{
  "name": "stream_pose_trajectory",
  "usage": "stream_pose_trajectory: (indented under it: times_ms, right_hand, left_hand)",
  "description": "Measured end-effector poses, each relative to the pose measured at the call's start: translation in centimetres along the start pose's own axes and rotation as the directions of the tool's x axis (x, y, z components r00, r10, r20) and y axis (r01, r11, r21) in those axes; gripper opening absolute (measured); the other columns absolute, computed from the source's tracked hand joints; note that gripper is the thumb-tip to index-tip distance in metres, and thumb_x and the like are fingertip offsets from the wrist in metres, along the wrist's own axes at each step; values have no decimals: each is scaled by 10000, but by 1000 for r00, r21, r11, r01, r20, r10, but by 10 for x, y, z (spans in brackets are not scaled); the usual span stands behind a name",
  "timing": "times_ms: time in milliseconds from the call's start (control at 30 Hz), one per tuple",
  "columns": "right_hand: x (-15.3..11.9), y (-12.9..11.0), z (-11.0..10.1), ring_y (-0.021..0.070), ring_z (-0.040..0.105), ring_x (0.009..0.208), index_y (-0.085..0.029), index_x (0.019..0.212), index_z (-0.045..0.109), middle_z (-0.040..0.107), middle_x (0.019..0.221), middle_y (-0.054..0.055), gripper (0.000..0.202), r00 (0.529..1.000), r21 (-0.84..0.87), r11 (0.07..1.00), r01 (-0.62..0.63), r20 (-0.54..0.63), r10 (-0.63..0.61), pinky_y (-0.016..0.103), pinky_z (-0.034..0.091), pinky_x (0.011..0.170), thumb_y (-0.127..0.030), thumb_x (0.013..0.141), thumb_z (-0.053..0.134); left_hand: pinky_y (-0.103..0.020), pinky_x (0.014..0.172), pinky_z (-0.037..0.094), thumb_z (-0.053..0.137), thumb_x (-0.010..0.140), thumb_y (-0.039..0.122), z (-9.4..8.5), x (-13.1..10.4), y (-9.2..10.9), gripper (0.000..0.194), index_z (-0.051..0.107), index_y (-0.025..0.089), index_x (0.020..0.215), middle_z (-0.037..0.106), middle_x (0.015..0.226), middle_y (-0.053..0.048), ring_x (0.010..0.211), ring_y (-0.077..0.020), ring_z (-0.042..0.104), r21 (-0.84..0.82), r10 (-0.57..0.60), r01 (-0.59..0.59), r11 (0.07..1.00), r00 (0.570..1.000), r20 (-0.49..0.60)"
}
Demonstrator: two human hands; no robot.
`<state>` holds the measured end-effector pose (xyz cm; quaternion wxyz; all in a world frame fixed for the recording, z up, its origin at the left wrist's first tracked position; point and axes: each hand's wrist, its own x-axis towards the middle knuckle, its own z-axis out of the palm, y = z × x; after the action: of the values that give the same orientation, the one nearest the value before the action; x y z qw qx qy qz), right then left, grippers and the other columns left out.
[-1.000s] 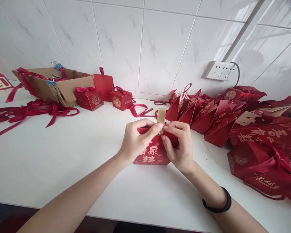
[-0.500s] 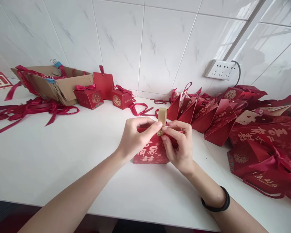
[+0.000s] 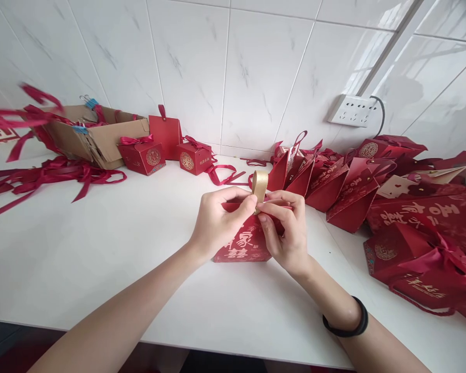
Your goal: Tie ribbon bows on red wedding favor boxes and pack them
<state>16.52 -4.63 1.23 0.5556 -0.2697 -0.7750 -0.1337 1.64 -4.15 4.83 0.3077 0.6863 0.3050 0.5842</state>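
A red gift box [image 3: 244, 243] with pale characters stands on the white table in front of me. From its top edge rises a gold ribbon loop [image 3: 260, 184]. My left hand [image 3: 219, 220] is closed, thumb and fingers pinching the base of the loop from the left. Opposite it, my right hand [image 3: 287, 228] is closed too, its thumb and index fingertips pinched at the loop's base. The fingers hide most of the box's top and the fastening there.
An open cardboard box [image 3: 101, 134] of red ribbons stands at the back left, beside a loose ribbon heap [image 3: 58, 176]. Small red boxes [image 3: 142, 155] sit by the wall. Finished-looking red gift boxes [image 3: 353, 202] crowd the right side below a power strip [image 3: 355, 111].
The gold loop has turned and tilted slightly between my fingers, which stay at its base. At the far left, a blurred red ribbon has come up over the cardboard box.
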Motion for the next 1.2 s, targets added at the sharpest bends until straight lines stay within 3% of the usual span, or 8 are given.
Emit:
stream_pose_trajectory:
  times_ms: [400,1100,1200]
  right_hand:
    - [2,-1,1,196,479,971,-233,1035,493,468,964,51,259,999,11,999,-48,9,48,404,503,797,-34,870,494]
    - [3,-3,-3,193,525,932,-233,923,489,476,949,57,176,993,16,994,-112,36,112,394,495,762,-64,876,487]
    - [3,-7,-2,164,554,829,-238,937,472,521,861,21,133,968,131,960,-246,-13,250,338,495,706,-119,885,502]
  left_hand:
    - [-111,555,485,596,789,121,3,-1,-1,167,649,179,641,668,619,63,583,-57,600,46,-1,3,999,999,-52]
    - [-184,526,470,589,813,205,3,-2,-2,158,659,179,673,646,602,29,551,-94,570,118,8,-1,993,998,-59]
    - [-186,524,469,589,811,207,4,-3,-1,164,650,179,661,630,584,29,546,-95,562,119,1,5,993,999,-49]
